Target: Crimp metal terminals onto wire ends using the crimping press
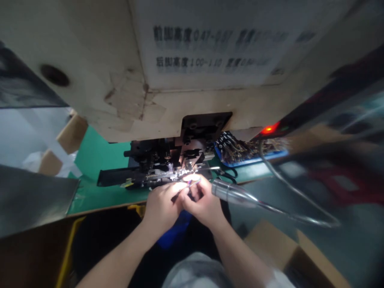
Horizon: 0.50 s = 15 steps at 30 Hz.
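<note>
My left hand (pixel 162 207) and my right hand (pixel 201 201) come together just in front of a black metal crimping-type machine head (pixel 156 158). Between their fingertips is a thin wire (pixel 189 187), brightly lit and partly hidden by my fingers. A dark sliver (pixel 177 194) lies against my left fingers, and I cannot tell what it is. A toothed metal strip (pixel 157 175) runs along the front of the machine, a little beyond my hands. A silver gooseneck lamp head (pixel 231 193) shines from the right of my right hand.
A large beige machine housing (pixel 90 80) with a printed label (pixel 210 44) overhangs the work. A blue tray of wires (pixel 250 150) sits to the right, on a green mat (pixel 99 156). A red indicator light (pixel 269 129) glows nearby. A cardboard box (pixel 279 252) stands low on the right.
</note>
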### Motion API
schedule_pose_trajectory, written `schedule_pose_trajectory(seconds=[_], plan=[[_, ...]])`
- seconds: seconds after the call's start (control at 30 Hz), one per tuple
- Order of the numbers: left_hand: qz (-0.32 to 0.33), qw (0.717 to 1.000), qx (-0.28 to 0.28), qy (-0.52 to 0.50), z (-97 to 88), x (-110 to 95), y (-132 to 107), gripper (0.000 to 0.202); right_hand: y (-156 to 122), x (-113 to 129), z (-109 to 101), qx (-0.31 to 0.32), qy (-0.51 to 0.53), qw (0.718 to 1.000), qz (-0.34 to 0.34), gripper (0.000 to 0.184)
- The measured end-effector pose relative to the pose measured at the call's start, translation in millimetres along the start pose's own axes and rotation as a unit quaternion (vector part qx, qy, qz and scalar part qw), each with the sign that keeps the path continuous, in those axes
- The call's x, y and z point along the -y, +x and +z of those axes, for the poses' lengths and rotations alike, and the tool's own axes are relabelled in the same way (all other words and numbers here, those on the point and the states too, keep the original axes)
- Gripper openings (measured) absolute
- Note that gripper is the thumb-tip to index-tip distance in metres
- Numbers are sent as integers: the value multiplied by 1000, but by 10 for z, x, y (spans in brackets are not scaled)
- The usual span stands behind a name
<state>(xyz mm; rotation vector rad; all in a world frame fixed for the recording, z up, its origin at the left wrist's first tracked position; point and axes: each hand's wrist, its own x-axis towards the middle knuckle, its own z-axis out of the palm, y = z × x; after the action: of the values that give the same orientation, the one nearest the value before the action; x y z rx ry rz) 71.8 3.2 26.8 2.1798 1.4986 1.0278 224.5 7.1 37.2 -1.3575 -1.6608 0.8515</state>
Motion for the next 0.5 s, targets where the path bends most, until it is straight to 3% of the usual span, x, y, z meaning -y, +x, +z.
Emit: schedule_pose_trajectory(seconds=[0.13,0.23,0.5], plan=[[-27,997,76,13,-20,8,17,20,23,106,-77,60,-39,997,3,16],[-48,993,104,32,-17,0,27,16,36,97,-26,38,-28,999,1,10],[-39,997,59,34,-19,-58,26,17,68,-54,113,-74,25,997,15,5]])
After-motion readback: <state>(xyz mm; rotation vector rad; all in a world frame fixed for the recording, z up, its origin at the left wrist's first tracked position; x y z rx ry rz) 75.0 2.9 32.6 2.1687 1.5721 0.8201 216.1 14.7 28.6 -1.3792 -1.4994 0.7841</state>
